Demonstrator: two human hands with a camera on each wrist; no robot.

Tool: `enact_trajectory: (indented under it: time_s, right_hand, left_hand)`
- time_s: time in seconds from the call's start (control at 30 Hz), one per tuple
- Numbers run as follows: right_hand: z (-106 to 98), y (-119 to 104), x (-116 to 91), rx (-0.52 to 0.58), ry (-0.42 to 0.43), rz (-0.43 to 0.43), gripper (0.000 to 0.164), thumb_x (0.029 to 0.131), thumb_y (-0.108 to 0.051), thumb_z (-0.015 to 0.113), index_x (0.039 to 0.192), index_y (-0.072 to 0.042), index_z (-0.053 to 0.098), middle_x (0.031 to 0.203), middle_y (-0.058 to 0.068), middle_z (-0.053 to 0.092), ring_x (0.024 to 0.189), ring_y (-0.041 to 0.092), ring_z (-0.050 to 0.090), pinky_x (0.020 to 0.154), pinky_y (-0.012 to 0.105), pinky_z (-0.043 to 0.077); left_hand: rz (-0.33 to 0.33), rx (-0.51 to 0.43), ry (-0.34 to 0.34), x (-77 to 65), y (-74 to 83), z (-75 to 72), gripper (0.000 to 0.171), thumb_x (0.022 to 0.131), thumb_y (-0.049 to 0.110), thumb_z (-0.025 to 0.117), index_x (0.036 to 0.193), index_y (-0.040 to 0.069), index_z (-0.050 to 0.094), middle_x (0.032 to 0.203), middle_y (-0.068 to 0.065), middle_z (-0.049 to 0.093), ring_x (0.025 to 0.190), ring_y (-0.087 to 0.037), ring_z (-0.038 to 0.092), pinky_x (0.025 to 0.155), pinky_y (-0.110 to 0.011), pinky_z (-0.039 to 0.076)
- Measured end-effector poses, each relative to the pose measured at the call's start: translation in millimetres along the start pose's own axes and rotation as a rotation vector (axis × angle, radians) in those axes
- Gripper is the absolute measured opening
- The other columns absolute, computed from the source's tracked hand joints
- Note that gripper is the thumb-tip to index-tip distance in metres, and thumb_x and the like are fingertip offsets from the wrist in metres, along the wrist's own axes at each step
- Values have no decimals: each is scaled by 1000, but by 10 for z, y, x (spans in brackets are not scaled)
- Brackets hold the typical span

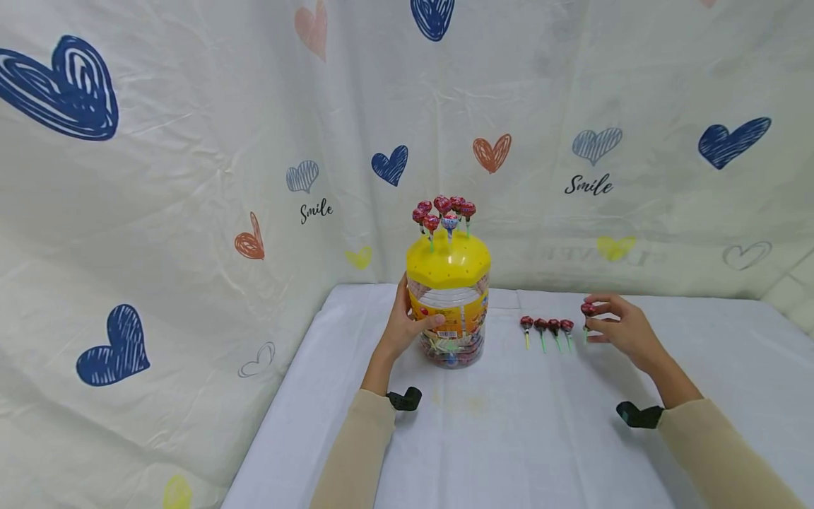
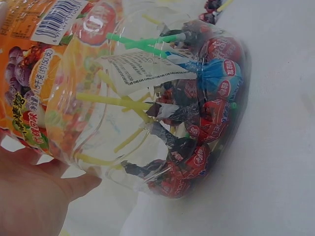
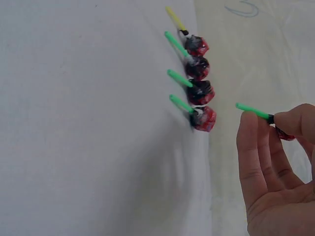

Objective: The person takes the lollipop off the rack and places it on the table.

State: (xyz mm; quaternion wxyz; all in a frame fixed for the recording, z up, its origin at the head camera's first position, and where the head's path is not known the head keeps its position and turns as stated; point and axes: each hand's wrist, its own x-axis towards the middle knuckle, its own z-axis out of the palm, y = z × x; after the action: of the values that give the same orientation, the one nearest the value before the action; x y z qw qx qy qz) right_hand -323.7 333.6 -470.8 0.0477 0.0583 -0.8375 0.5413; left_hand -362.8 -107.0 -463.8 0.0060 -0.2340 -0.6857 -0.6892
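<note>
A clear plastic candy jar (image 1: 453,343) with a yellow lid (image 1: 448,265) stands upright on the table. My left hand (image 1: 403,326) grips its left side, thumb across the front label. Several lollipops (image 1: 441,205) stand upright in the lid, one of them blue-wrapped. Inside the jar, more wrapped lollipops (image 2: 214,120) lie at the bottom. To the right, my right hand (image 1: 628,334) pinches a red-wrapped lollipop (image 3: 255,110) by its green stick, just above the table. Beside that hand, a row of several lollipops (image 1: 540,325) lies with sticks toward me.
A white cloth covers the table (image 1: 502,431). Behind it and at the left hangs a white curtain (image 1: 210,141) printed with hearts and words.
</note>
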Motion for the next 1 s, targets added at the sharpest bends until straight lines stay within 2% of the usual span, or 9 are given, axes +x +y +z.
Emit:
enact_trajectory:
  time_s: [0.13,0.23,0.33,0.47,0.67,0.87,1.0]
  right_hand:
    - [12,113,7,-23,-34,32,43,98,-7,67,139,-7,52,125,14,57,91,4,65,75,35,65]
    - [23,175,23,-65,-67,75,49,98,-9,67,143,-2,48,133,27,52,92,6,63,76,33,65]
    - [33,227,42,-107,-104,131,55,99,-14,67,147,0,43,140,32,46,93,10,64,76,30,64]
    - [51,266,67,-155,-132,178,56,101,-17,64,148,0,40,143,34,44,97,19,66,76,26,62]
    - [65,285,132,-264,-119,184,54,100,-15,63,148,0,43,140,35,48,108,35,59,71,27,58]
    - [35,291,155,-338,-138,194,54,100,-19,64,146,1,45,138,36,50,120,49,53,80,36,56]
    - [36,288,161,-360,-138,192,55,99,-18,65,146,3,45,140,37,49,123,52,52,84,45,57]
  left_hand:
    - [7,-5,-3,-6,-1,-6,103,82,46,85,156,55,14,150,3,47,139,-24,46,118,-55,41]
    - [13,-4,-6,-10,1,-8,101,84,41,84,156,54,14,151,3,46,140,-24,45,118,-56,41]
    - [18,-6,-13,-9,0,-9,101,85,38,83,157,54,14,152,2,46,140,-24,45,118,-56,41]
    - [27,-15,-23,6,-15,-13,101,85,40,84,156,54,14,152,-1,45,139,-24,46,117,-56,42]
    - [31,-17,-22,24,-40,-17,101,84,44,84,156,55,14,153,-2,44,139,-22,46,117,-54,43]
    - [23,-6,-18,15,-17,-10,101,86,39,83,157,54,13,152,2,46,140,-23,46,118,-55,42]
    - [23,-3,-14,20,-29,-11,99,88,35,82,156,54,13,151,3,47,139,-23,47,117,-55,43]
